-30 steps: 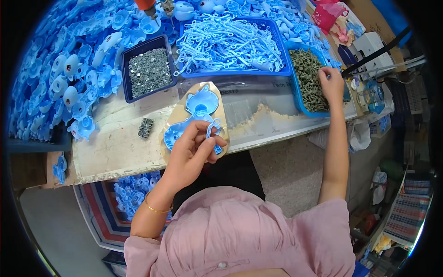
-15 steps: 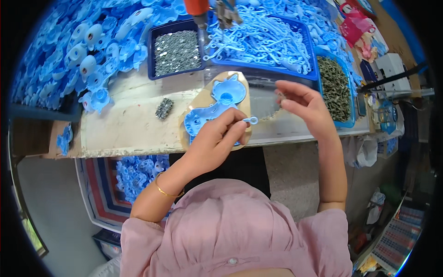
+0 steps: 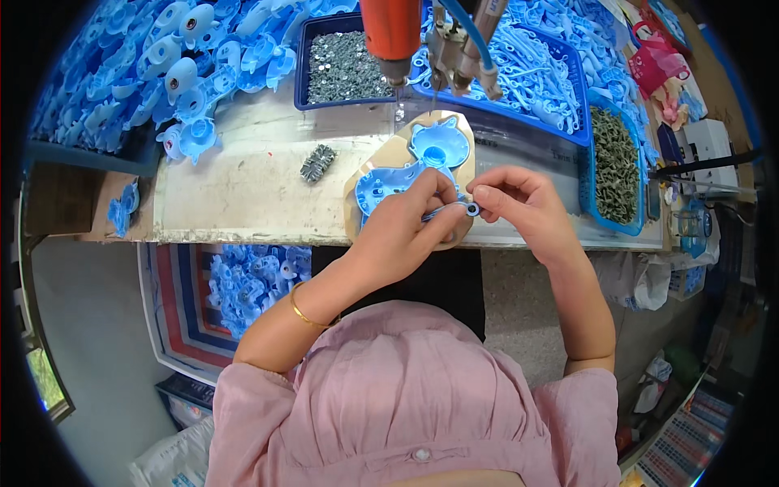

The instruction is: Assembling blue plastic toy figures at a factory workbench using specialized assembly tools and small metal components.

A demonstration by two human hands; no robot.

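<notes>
My left hand (image 3: pixel 399 231) is closed on a light-blue plastic rod, its ring end (image 3: pixel 473 209) sticking out past the fingertips. My right hand (image 3: pixel 523 209) meets it there, thumb and forefinger pinched right beside the ring. Whatever sits between those fingertips is too small and covered to make out. Under and behind the left hand, a hollow blue plastic shell (image 3: pixel 381 185) lies open side up on a tan holder (image 3: pixel 464 134). Its round cup part (image 3: pixel 441 146) shows; the left hand covers its nearer portion.
An orange-bodied power screwdriver (image 3: pixel 391 36) and a metal fixture (image 3: pixel 458 53) hang over the holder. Behind are bins of screws (image 3: pixel 345 69), blue rods (image 3: pixel 527 81) and greenish-grey small pieces (image 3: pixel 614 166). Blue shells (image 3: pixel 122 73) heap at left; a screw pile (image 3: pixel 318 163) lies left of the holder.
My right hand has come left and nearer, from apart to meeting the ring end; a small greyish piece was in its pinch before. The whole view has shifted slightly.
</notes>
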